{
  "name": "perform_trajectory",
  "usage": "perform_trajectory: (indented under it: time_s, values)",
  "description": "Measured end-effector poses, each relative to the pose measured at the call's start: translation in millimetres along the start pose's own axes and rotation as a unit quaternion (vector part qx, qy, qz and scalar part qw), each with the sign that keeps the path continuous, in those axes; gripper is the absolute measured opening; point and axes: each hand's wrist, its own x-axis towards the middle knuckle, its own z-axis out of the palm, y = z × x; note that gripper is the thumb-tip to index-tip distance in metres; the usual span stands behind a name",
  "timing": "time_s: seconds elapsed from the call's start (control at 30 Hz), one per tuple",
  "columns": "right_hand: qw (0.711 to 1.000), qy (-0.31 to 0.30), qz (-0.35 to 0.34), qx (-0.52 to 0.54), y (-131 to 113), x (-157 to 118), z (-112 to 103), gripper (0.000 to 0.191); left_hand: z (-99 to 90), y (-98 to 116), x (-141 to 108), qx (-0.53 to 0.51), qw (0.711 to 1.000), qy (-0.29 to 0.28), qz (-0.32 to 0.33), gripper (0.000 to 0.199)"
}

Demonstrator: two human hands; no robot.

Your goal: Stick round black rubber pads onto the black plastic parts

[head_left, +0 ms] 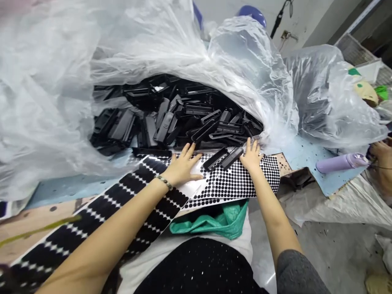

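Observation:
My left hand (183,167), a beaded bracelet at its wrist, lies with fingers spread on sheets at the table's front edge. Under it are a long sheet with black bands (122,198) and a white sheet of black dots (228,183). My right hand (251,156) rests with fingers apart at the dotted sheet's back right. Two loose black plastic parts (232,158) lie between my hands, the nearer one beside my right fingertips. Behind both hands, a heap of black plastic parts (165,122) fills an open clear plastic bag (226,75).
A purple bottle (341,162) lies on the blue table surface (318,153) at right. Another filled plastic bag (330,98) stands behind it. Another person's hand (382,153) is at the far right edge. Green woven cloth (214,222) hangs below the front edge.

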Motion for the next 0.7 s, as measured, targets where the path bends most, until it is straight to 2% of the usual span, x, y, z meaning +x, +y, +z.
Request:
perform_trajectory:
  time_s: [0.07, 0.1, 0.13, 0.2, 0.23, 0.3, 0.37, 0.43, 0.5, 0.6, 0.7]
  values:
    - [0.995, 0.023, -0.030, 0.089, 25, -9, -4, 0.074, 2.2, -4, -3, 0.000, 1.000, 0.007, 0.010, 0.077]
    - [0.987, 0.056, -0.026, 0.148, 43, -17, -6, 0.071, 3.1, -7, -5, -0.002, 1.000, 0.012, 0.017, 0.075]
    - [0.973, 0.105, 0.014, 0.205, 62, -26, -7, 0.068, 3.5, -9, -7, -0.003, 1.000, 0.016, 0.023, 0.073]
    - [0.922, 0.183, 0.169, 0.298, 100, -49, -8, 0.070, 3.1, -10, -11, 0.001, 0.999, 0.031, 0.030, 0.068]
    - [0.906, 0.191, 0.217, 0.311, 116, -62, -7, 0.072, 2.5, -9, -13, 0.007, 0.998, 0.046, 0.035, 0.064]
    - [0.885, 0.171, 0.268, 0.341, 138, -88, -3, 0.068, 2.0, -2, -21, 0.014, 0.995, 0.080, 0.063, 0.058]
    - [0.877, 0.125, 0.275, 0.375, 147, -108, 2, 0.058, 4.2, 9, -31, 0.006, 0.989, 0.084, 0.124, 0.063]
    - [0.869, 0.083, 0.263, 0.411, 147, -121, 6, 0.048, 10.9, 21, -42, -0.005, 0.983, 0.037, 0.179, 0.077]
    - [0.866, 0.057, 0.242, 0.435, 145, -125, 5, 0.044, 21.2, 30, -51, 0.005, 0.981, -0.012, 0.192, 0.086]
    - [0.872, 0.045, 0.217, 0.437, 146, -113, -5, 0.037, 37.1, 35, -56, 0.035, 0.984, -0.012, 0.173, 0.080]
    - [0.892, 0.048, 0.203, 0.401, 152, -84, -19, 0.034, 44.6, 35, -54, 0.043, 0.984, 0.012, 0.173, 0.074]
